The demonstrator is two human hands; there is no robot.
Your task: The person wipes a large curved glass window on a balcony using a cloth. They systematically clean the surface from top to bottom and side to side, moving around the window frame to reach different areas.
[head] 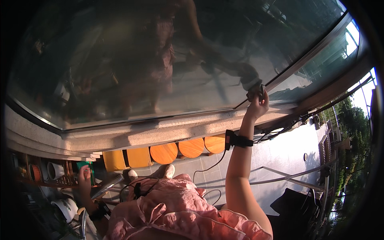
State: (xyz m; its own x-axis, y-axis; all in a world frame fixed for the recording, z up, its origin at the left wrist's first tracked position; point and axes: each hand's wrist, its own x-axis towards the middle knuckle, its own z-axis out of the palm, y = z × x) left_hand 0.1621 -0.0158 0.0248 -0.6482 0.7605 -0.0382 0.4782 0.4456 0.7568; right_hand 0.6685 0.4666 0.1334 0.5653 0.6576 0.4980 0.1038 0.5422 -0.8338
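Observation:
My right arm reaches out to a large window pane (126, 75), where my right hand (259, 105) grips a small dark object (255, 92) against the glass. Fingers cover part of that object, so its exact kind is hidden. It sits close to the lower end of a dark window frame bar (306, 55). The pane mirrors my arm and pink clothing. Low on the left, my left hand (84, 177) hangs with loosely bent fingers and no visible thing in it. Behind it is a green object (91, 172).
Below the window runs a stone sill (144, 132). Round wooden stool tops (163, 153) and square yellow seats (139, 157) line the wall beneath. Flower pots (55, 171) stand at left, near a metal tube (108, 186). A cable (207, 170) hangs from my right wrist strap (240, 140).

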